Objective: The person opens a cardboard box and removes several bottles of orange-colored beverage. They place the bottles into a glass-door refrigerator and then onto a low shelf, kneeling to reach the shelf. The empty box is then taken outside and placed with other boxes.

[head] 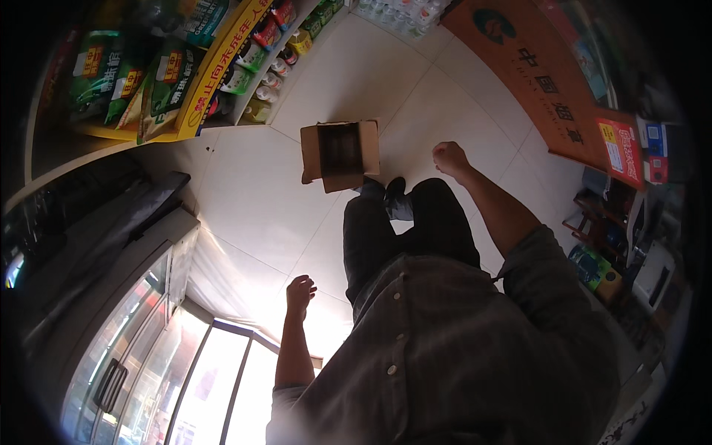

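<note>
An open cardboard box (370,147) stands on the tiled floor just in front of my feet, its flaps spread outward and its inside dark. My right hand (450,158) is raised to the right of the box, apart from it, with the fingers curled in and nothing visible in them. Lower on the left, my left hand (301,290) hangs in the air over the bright floor, away from the box; its fingers are loosely bent and somewhat apart, and they hold nothing that I can see. One dark shoe (395,189) shows beside the box.
Shelves with a yellow edge strip (222,61) carry snack bags and bottles at upper left. A glass-doored cabinet (119,356) stands at lower left. On the right are a brown counter front (523,72) and a green-and-yellow carton (594,271). Wrapped bottles (397,14) lie beyond the box.
</note>
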The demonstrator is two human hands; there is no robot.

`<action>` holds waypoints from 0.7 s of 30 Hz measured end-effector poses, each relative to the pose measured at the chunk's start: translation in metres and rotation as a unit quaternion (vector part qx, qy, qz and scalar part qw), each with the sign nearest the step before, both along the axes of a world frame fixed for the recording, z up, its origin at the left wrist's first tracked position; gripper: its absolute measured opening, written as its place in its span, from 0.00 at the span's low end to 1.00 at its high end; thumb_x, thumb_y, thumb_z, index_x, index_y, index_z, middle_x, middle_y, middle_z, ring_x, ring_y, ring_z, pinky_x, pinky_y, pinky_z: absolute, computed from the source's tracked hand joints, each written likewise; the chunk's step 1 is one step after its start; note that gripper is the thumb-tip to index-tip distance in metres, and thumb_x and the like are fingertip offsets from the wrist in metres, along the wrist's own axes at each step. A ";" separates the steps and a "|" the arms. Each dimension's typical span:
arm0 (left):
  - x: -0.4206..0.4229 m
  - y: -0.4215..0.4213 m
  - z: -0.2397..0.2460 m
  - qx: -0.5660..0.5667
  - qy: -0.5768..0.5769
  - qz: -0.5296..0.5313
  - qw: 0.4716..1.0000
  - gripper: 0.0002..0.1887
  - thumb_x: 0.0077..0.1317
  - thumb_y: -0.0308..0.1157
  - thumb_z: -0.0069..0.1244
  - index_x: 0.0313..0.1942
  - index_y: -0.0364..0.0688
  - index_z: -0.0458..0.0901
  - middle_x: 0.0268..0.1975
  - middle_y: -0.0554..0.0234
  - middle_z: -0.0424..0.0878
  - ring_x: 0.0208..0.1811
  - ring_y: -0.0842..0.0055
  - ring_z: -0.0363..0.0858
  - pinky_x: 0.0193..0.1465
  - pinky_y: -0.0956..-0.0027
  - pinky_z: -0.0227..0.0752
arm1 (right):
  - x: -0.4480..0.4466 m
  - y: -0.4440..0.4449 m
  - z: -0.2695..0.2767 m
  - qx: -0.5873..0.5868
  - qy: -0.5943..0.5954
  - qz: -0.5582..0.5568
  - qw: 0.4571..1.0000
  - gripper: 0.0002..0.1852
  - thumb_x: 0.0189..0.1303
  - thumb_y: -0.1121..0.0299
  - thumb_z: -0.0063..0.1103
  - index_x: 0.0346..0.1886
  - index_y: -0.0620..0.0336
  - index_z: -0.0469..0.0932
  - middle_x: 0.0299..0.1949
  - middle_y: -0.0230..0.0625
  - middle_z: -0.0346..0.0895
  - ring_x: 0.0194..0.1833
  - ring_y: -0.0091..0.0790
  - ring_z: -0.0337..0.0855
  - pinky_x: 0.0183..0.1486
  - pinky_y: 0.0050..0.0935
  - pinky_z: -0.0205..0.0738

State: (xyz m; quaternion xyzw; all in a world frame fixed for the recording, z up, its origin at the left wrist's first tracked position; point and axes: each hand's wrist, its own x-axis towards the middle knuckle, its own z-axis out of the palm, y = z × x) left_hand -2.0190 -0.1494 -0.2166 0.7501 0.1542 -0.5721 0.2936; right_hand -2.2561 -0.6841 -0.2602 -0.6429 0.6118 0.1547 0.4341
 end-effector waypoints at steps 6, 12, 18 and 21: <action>0.003 -0.134 -0.104 0.038 -0.183 -0.106 0.977 0.20 0.66 0.37 0.51 0.54 0.35 0.86 0.44 0.46 0.91 0.45 0.57 0.90 0.51 0.57 0.81 | 0.083 0.032 -0.003 0.126 -0.139 0.338 0.922 0.11 0.67 0.69 0.58 0.45 0.63 0.85 0.45 0.46 0.89 0.51 0.46 0.89 0.54 0.41 0.82; -0.020 -0.331 -0.121 -0.067 -0.317 -0.026 0.946 0.13 0.66 0.34 0.53 0.47 0.38 0.86 0.47 0.42 0.89 0.53 0.47 0.86 0.57 0.49 0.79 | 0.135 -0.025 -0.062 0.093 -0.061 0.570 0.814 0.07 0.65 0.73 0.57 0.39 0.63 0.84 0.38 0.47 0.87 0.42 0.50 0.89 0.48 0.45 0.82; -0.040 -0.397 -0.201 0.144 -0.363 0.117 0.913 0.28 0.66 0.31 0.53 0.66 0.33 0.72 0.73 0.26 0.64 0.75 0.42 0.64 0.73 0.49 0.64 | 0.192 -0.059 -0.111 0.047 -0.088 0.713 0.694 0.11 0.65 0.74 0.56 0.48 0.66 0.81 0.42 0.53 0.85 0.46 0.57 0.86 0.52 0.46 0.80; -0.062 -0.389 -0.251 0.274 -0.342 0.154 0.886 0.37 0.67 0.35 0.54 0.72 0.30 0.60 0.77 0.23 0.54 0.78 0.37 0.55 0.79 0.48 0.56 | 0.204 -0.043 -0.151 -0.015 -0.167 0.759 0.629 0.20 0.66 0.72 0.57 0.60 0.67 0.77 0.59 0.58 0.78 0.61 0.57 0.78 0.62 0.46 0.76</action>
